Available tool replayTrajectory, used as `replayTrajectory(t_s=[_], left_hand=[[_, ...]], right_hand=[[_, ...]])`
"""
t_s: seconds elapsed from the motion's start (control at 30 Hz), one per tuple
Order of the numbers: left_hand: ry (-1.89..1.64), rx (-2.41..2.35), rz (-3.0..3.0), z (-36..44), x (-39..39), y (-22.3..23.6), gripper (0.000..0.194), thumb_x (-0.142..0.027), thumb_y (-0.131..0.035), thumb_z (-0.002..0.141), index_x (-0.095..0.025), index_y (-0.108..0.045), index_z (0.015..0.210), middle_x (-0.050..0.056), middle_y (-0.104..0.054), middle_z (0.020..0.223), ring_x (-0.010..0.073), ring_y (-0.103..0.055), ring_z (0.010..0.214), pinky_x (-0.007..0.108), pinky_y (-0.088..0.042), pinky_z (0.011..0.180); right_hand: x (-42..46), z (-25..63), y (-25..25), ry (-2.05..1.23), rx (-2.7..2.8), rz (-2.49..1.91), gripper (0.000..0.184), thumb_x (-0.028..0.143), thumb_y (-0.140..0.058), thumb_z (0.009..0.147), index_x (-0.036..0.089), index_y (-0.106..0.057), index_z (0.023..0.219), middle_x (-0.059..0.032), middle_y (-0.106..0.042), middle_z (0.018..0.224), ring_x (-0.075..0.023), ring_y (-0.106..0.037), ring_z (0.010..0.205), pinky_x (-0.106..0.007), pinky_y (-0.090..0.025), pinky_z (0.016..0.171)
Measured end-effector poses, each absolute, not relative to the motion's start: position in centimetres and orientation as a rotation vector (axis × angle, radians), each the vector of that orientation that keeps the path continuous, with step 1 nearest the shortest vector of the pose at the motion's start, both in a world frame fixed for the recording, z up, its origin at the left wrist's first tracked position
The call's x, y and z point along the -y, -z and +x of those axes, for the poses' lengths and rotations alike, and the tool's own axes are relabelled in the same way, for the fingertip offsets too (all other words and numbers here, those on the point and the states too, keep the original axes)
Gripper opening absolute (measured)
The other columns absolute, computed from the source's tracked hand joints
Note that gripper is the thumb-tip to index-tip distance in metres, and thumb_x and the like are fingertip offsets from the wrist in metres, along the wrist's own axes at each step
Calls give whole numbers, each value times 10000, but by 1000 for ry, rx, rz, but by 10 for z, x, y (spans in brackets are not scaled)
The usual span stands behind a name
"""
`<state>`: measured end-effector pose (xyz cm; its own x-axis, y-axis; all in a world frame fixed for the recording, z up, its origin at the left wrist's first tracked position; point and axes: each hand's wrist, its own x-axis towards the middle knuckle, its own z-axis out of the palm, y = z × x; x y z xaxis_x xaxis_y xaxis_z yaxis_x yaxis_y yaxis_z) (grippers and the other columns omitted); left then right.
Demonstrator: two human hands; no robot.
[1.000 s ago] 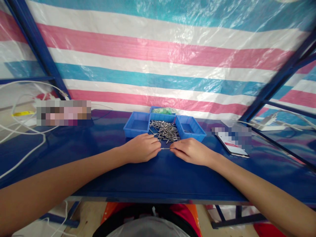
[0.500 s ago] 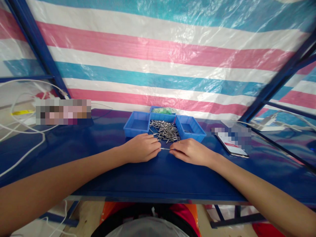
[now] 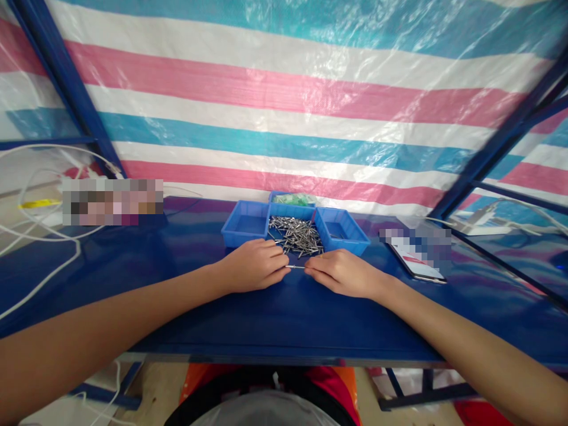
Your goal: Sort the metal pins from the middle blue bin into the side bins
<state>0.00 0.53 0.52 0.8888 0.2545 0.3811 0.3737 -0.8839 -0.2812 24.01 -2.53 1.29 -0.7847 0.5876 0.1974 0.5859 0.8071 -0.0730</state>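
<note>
My left hand (image 3: 255, 265) and my right hand (image 3: 341, 272) rest on the blue table (image 3: 284, 313), fingertips facing each other. Both are closed in a pinch on one thin metal pin (image 3: 296, 267), which lies level between them just above the table top. Right behind the hands lies a loose heap of similar small metal pins (image 3: 296, 234). A blue tray (image 3: 247, 223) stands left of the heap and another blue tray (image 3: 344, 228) stands right of it.
A third blue tray (image 3: 290, 201) with green stuff sits at the back. A phone (image 3: 419, 263) lies at the right. White cables (image 3: 39, 236) trail at the left, more at the far right. A striped tarp (image 3: 284, 100) closes the back.
Both hands have stayed almost in place; the pin between them has shifted only slightly.
</note>
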Motion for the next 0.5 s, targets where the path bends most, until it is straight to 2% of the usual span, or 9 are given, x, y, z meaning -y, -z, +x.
replayTrajectory(t_s=[0.2, 0.5], left_hand=[[600, 446, -2680, 1, -4, -8, 295, -282, -375, 970, -151, -602, 835, 39, -601, 778, 162, -537, 765, 279, -416, 748], [651, 255, -2674, 2, 1, -8, 249, -226, -398, 953, -155, -617, 857, 40, -626, 808, 153, -560, 803, 271, -436, 773]], right_hand=[[25, 240, -11, 14, 2816, -900, 263, 254, -360, 987, 166, -556, 836, -14, -598, 710, -111, -552, 614, -235, -341, 594], [32, 229, -8, 560, 2870, -748, 344, 239, -326, 993, 152, -563, 758, -26, -582, 632, -121, -505, 561, -258, -304, 556]])
